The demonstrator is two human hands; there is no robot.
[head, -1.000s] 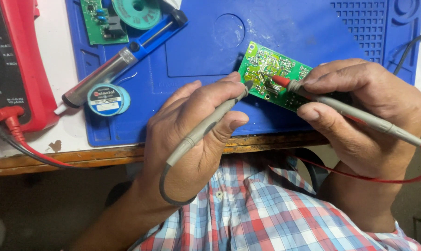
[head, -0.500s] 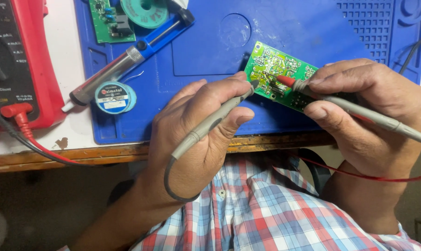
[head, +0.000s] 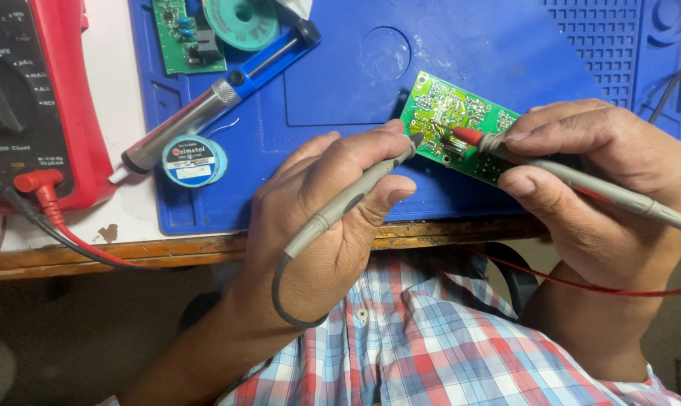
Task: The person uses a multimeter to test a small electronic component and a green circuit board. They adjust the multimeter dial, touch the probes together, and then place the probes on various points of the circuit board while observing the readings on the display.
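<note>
A small green circuit board (head: 452, 120) lies solder side up on a blue work mat (head: 446, 45). My left hand (head: 325, 218) grips a grey test probe (head: 355, 197) with a black tip, whose point rests on the board's left edge. My right hand (head: 603, 188) holds a second grey probe (head: 581, 180) with a red tip, and that tip touches the middle of the board. My right fingers also rest at the board's right end. A red lead (head: 596, 284) trails under my right wrist.
A red-cased multimeter (head: 32, 105) with plugged leads sits at the left. On the mat lie a desoldering pump (head: 213, 101), a round blue tin (head: 192, 160), another green board (head: 184, 34) and a green solder wick spool (head: 243, 19). The wooden table edge (head: 130, 252) runs below.
The view has shifted slightly, so everything sits a little further right and up. Both probes stay on the board, with the tips at nearly the same spots.
</note>
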